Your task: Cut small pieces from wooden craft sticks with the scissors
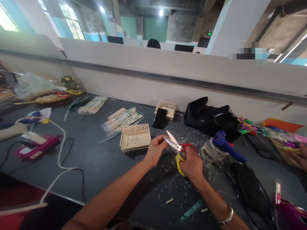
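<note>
Scissors (177, 146) with one red and one yellow handle are in my right hand (192, 163), their blades apart and pointing up and left. Close to the blades, my left hand (156, 148) has its thumb and fingers pinched together; what they hold is too small to make out. Left of that hand stands a small tray-like frame of wooden sticks (135, 138). Behind it a black phone (160, 118) leans on a second little stick-built piece (168, 108). Tiny pale chips lie scattered around both hands.
Bagged wooden sticks (123, 119) lie behind the stick frame. A blue glue gun (227, 147) rests on a clear container at right, before a black bag (208, 116). A magenta power strip (35, 148) with cables is at left. Another person's hand (301, 156) shows at the right edge.
</note>
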